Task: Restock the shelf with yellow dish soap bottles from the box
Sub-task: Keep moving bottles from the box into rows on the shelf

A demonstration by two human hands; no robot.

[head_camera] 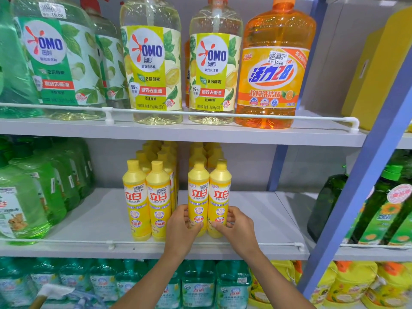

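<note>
Several small yellow dish soap bottles stand in rows on the middle shelf (256, 210). At the front right, two of them stand side by side. My left hand (181, 226) grips the left one (198, 192) low down, and my right hand (236, 224) grips the right one (219, 192) low down. Both bottles stand upright with their bases on the shelf, just behind the white rail (223, 243). Another front pair (147, 197) stands to the left with a narrow gap between. The box is out of view.
Large green bottles (33, 197) fill the shelf's left end; bare shelf lies right of the yellow rows. The upper shelf holds big OMO bottles (153, 63) and an orange bottle (274, 70). A blue upright post (365, 175) borders the right. Teal bottles (196, 284) fill the lower shelf.
</note>
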